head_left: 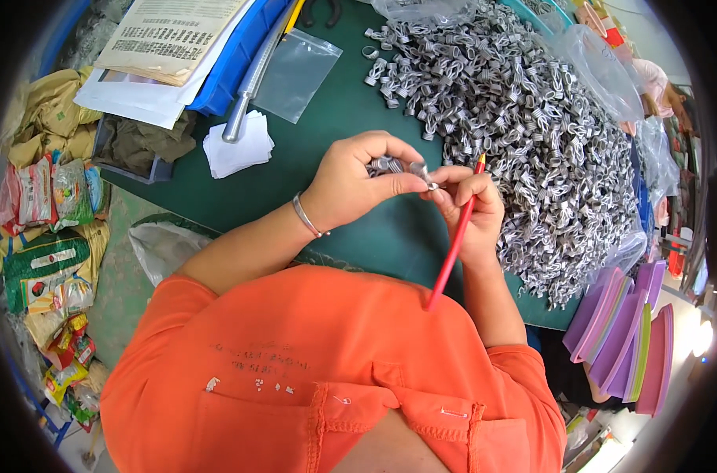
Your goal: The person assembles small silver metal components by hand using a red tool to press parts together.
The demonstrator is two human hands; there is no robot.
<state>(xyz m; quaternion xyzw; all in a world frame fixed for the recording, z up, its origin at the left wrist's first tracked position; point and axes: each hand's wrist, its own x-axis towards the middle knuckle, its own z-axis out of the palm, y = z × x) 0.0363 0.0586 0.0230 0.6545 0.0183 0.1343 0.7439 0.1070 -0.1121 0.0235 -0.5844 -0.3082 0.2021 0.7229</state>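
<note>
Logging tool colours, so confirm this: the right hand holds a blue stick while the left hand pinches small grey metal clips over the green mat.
Not quite. In the head view the stick in the right hand is red with a yellow tip, not blue. The rest stands: the left hand pinches small grey metal clips over the green mat.

Dark green worktop [327, 150] fills the middle. Off its left edge the floor [122, 276] is buried under crumpled sacks and colourful snack packets [47, 193]. Blue tray [232, 59] with papers sits top left, purple and pink foam sheets [623, 331] stacked at right.
</note>
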